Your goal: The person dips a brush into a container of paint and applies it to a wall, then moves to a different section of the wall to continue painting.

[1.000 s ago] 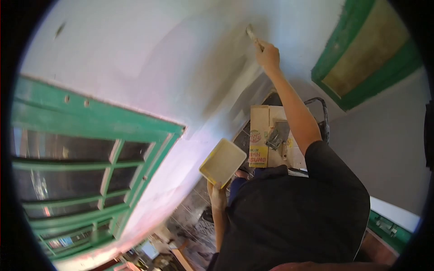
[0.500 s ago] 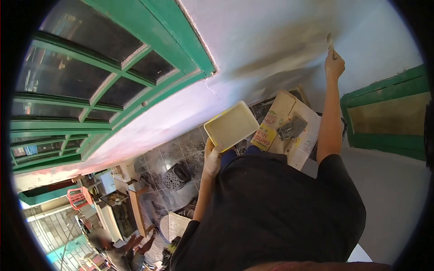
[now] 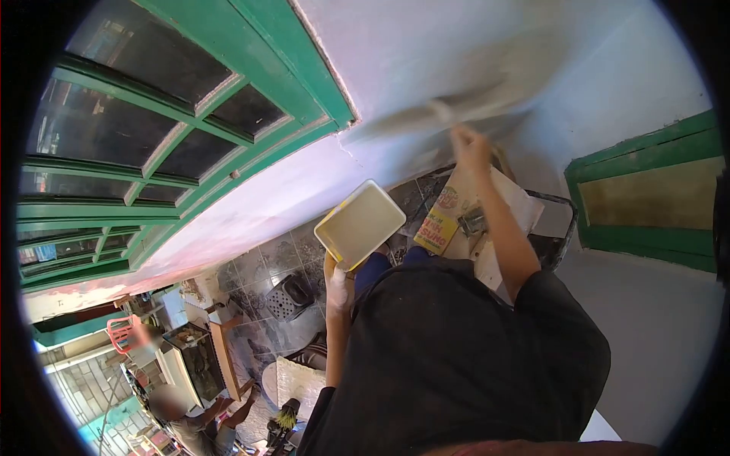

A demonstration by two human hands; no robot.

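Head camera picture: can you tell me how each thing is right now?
Right hand: raised at the wall, gripping a blurred brush.
Left hand: holding the yellow tray up, tilted.
Wall: white, with a grey patch.
Green window: closed.
Cardboard: lying flat.

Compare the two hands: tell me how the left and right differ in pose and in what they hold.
The left hand sits low near the torso, gripping the yellow tray from beneath; the right hand is stretched out to the white wall. The left hand looks sharp, while the right hand is blurred, and its tool cannot be made out. Both hands are bare and closed around something.
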